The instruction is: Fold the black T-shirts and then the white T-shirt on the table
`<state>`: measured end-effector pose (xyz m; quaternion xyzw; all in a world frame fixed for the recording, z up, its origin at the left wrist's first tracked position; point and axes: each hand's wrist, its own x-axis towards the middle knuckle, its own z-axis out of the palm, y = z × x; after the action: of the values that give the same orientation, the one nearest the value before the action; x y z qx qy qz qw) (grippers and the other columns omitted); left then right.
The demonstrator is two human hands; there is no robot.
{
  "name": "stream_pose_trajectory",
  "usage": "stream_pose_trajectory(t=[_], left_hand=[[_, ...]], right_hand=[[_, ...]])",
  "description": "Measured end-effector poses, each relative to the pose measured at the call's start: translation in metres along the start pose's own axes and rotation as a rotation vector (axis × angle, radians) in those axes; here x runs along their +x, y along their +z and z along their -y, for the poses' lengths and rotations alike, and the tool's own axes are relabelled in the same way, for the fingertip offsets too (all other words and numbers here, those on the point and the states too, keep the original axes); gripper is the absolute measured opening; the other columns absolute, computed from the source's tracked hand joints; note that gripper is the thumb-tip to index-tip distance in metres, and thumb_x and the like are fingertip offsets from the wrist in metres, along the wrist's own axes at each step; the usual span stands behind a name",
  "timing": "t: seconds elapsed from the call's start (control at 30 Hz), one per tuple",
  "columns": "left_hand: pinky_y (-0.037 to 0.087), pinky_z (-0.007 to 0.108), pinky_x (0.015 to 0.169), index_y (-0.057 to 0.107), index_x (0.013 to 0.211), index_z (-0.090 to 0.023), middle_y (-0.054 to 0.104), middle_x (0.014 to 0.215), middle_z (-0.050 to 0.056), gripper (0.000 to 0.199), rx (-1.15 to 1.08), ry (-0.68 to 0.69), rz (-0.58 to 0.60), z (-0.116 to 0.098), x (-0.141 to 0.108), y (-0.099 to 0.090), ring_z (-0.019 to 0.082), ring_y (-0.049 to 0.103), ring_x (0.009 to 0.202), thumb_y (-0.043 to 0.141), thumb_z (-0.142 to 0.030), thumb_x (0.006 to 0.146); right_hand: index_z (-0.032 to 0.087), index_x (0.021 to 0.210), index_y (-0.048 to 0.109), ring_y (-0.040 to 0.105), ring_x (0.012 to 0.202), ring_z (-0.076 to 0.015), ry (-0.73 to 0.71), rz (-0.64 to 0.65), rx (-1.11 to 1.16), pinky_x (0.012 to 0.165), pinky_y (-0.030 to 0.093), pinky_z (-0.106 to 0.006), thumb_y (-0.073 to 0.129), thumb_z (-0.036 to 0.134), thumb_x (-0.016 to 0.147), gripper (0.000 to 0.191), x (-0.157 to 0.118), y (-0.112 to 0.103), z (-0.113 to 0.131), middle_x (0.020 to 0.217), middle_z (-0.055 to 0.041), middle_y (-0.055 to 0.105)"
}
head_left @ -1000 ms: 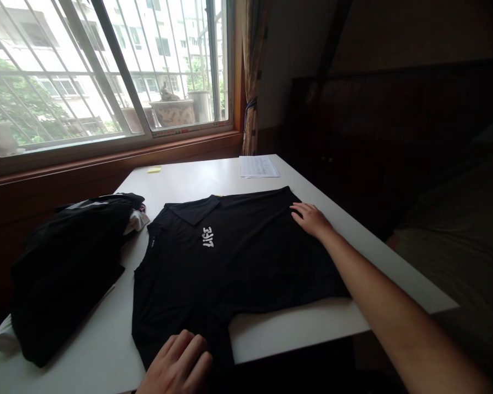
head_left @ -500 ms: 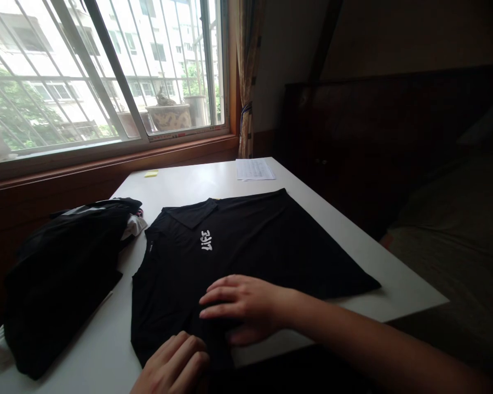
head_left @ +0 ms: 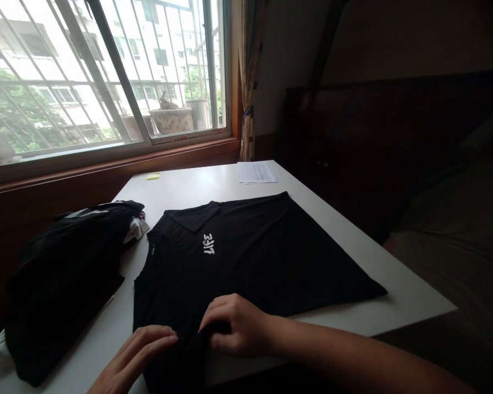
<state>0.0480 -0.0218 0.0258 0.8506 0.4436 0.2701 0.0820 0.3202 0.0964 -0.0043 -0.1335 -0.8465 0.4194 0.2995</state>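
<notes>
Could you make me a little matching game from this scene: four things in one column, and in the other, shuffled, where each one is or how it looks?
Things:
1. shirt
2. papers
3. curtain
4. clothes pile

Places and states:
A. white, near the far end of the table
B. dark, heaped at the picture's left
C. spread out, with white lettering
D. hanging beside the window

Pairs: 1-C, 2-A, 3-D, 4-B

A black T-shirt with white lettering lies spread face-up. Its hem runs near the tabletop's right edge
</notes>
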Motion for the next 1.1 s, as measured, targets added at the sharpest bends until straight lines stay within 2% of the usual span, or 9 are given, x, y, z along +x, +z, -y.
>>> stream_pose_trajectory(t=[0.07, 0.13, 0.23, 0.37, 0.6, 0.7, 0.83, 1.0, 1.1], left_hand=[[0.062, 0.03, 0.089, 0.046, 0.151, -0.03, 0.069, 0.131, 0.012, 0.079, 0.055, 0.005, 0.031, 0.012, -0.009, 0.002, 0.028, 0.07, 0.111, 0.064, -0.069, 0.084], [0.061, 0.031, 0.092, 0.041, 0.155, -0.028, 0.067, 0.133, 0.012, 0.086, 0.14, 0.012, 0.052, 0.018, -0.014, 0.007, 0.028, 0.069, 0.115, 0.074, -0.06, 0.081], [0.06, 0.029, 0.096, 0.043, 0.154, -0.029, 0.068, 0.134, 0.007, 0.083, 0.25, 0.026, 0.093, 0.016, -0.012, 0.013, 0.027, 0.067, 0.118, 0.08, -0.038, 0.079], [0.06, 0.029, 0.095, 0.047, 0.15, -0.033, 0.071, 0.128, 0.003, 0.073, 0.26, 0.053, 0.106, 0.014, -0.005, 0.014, 0.025, 0.067, 0.115, 0.071, -0.022, 0.083], [0.059, 0.024, 0.091, 0.058, 0.14, -0.034, 0.074, 0.121, 0.003, 0.058, 0.171, -0.016, 0.091, 0.025, -0.007, 0.012, 0.02, 0.071, 0.107, 0.055, -0.009, 0.088], [0.058, 0.021, 0.089, 0.065, 0.132, -0.035, 0.074, 0.122, 0.003, 0.046, 0.055, -0.126, 0.097, 0.025, -0.005, 0.006, 0.019, 0.073, 0.104, 0.053, -0.014, 0.093], [0.058, 0.02, 0.082, 0.075, 0.116, -0.031, 0.077, 0.111, 0.004, 0.031, -0.169, -0.272, 0.145, 0.021, 0.009, -0.007, 0.019, 0.075, 0.093, 0.049, -0.037, 0.101], [0.056, 0.025, 0.06, 0.072, 0.07, -0.02, 0.067, 0.065, 0.003, 0.062, -0.32, -0.646, 0.074, 0.028, 0.03, -0.013, 0.019, 0.063, 0.061, 0.04, -0.067, 0.097], [0.052, 0.027, 0.053, 0.068, 0.065, -0.018, 0.059, 0.057, 0.002, 0.067, -0.372, -0.861, 0.08, 0.04, 0.042, -0.009, 0.019, 0.059, 0.056, 0.042, -0.074, 0.091]], right_hand=[[0.018, 0.095, 0.076, 0.072, 0.084, -0.0198, 0.122, -0.056, 0.119, 0.076, 0.054, -0.028, 0.066, 0.028, 0.082, 0.019, 0.002, -0.006, 0.003, 0.092, -0.0051, 0.077], [0.018, 0.092, 0.077, 0.071, 0.082, -0.0196, 0.224, -0.101, 0.202, 0.074, 0.052, -0.027, 0.066, 0.027, 0.081, 0.018, 0.003, -0.01, 0.006, 0.089, -0.0032, 0.076], [0.018, 0.091, 0.078, 0.069, 0.084, -0.0186, 0.326, -0.117, 0.26, 0.075, 0.049, -0.025, 0.067, 0.025, 0.08, 0.017, 0.005, -0.015, 0.011, 0.088, -0.0014, 0.076], [0.018, 0.09, 0.077, 0.065, 0.077, -0.0158, 0.421, -0.097, 0.259, 0.069, 0.046, -0.023, 0.066, 0.021, 0.076, 0.018, 0.007, -0.018, 0.02, 0.084, 0.0003, 0.074], [0.019, 0.09, 0.073, 0.064, 0.078, -0.0147, 0.35, -0.08, 0.149, 0.071, 0.046, -0.023, 0.069, 0.022, 0.076, 0.015, 0.005, -0.018, 0.018, 0.086, 0.0006, 0.072], [0.02, 0.09, 0.07, 0.064, 0.08, -0.0151, 0.323, -0.066, 0.084, 0.074, 0.047, -0.024, 0.078, 0.024, 0.07, 0.022, 0.003, -0.018, 0.015, 0.088, 0.0012, 0.071], [0.021, 0.094, 0.068, 0.063, 0.08, -0.0152, 0.29, -0.06, 0.034, 0.072, 0.047, -0.024, 0.083, 0.03, 0.066, 0.033, 0.004, -0.019, 0.017, 0.089, 0.0013, 0.068], [0.02, 0.093, 0.072, 0.064, 0.076, -0.014, 0.347, -0.027, 0.08, 0.068, 0.045, -0.022, 0.07, 0.025, 0.08, 0.015, 0.009, -0.024, 0.021, 0.085, 0.0013, 0.07], [0.02, 0.094, 0.072, 0.063, 0.073, -0.0135, 0.457, -0.092, 0.084, 0.065, 0.045, -0.022, 0.064, 0.022, 0.082, 0.015, 0.015, -0.029, 0.016, 0.08, 0.0023, 0.07]])
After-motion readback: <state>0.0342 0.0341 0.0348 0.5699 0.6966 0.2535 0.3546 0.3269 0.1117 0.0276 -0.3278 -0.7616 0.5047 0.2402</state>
